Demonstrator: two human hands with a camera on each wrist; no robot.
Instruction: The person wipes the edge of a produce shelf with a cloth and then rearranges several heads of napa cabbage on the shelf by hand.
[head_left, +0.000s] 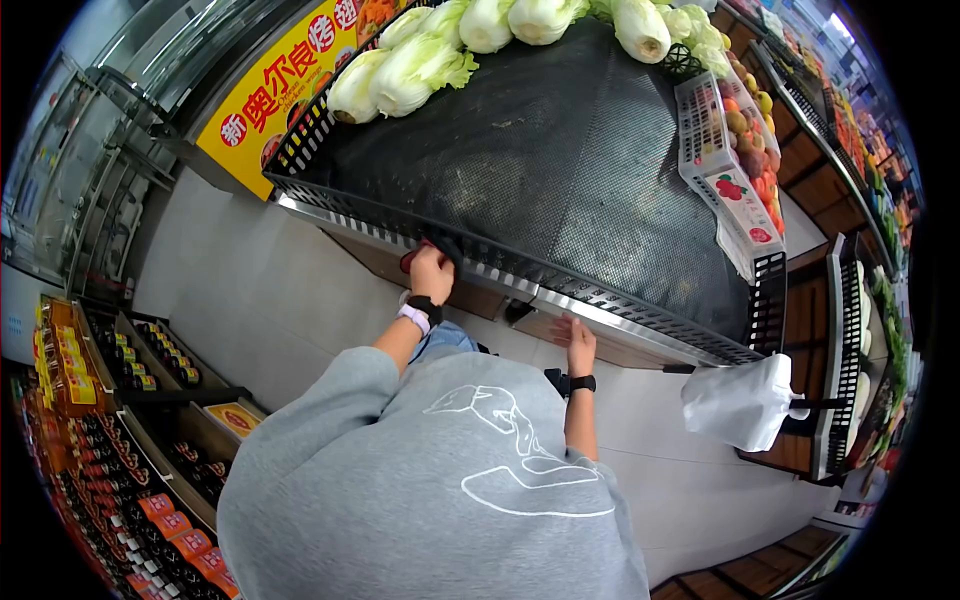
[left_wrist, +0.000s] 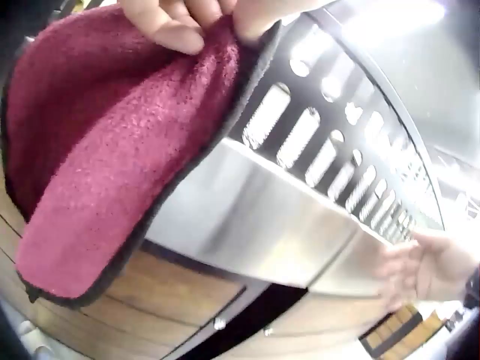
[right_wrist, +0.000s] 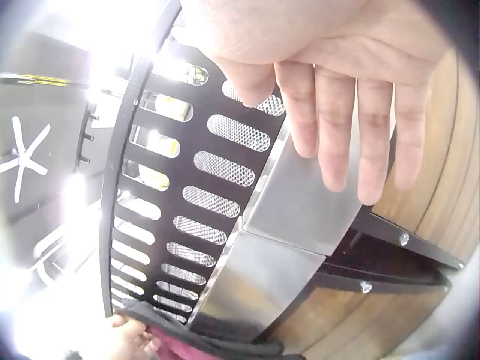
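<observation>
My left hand [head_left: 432,273] pinches a dark-edged cloth at the front edge of the display stand. In the left wrist view the cloth [left_wrist: 127,165] shows its red fuzzy side, bunched under the fingers and hanging in front of the metal strip [left_wrist: 255,210]. My right hand [head_left: 580,345] holds nothing; its fingers are straight and spread in the right wrist view, in front of the metal strip [right_wrist: 300,187] below the slotted black rail [right_wrist: 180,180].
Chinese cabbages [head_left: 400,80] line the far side of the black mat [head_left: 520,160]. A fruit crate [head_left: 705,125] stands on the right side, and a white plastic bag [head_left: 740,402] hangs at the right corner. Shelves of jars [head_left: 130,360] are at the left.
</observation>
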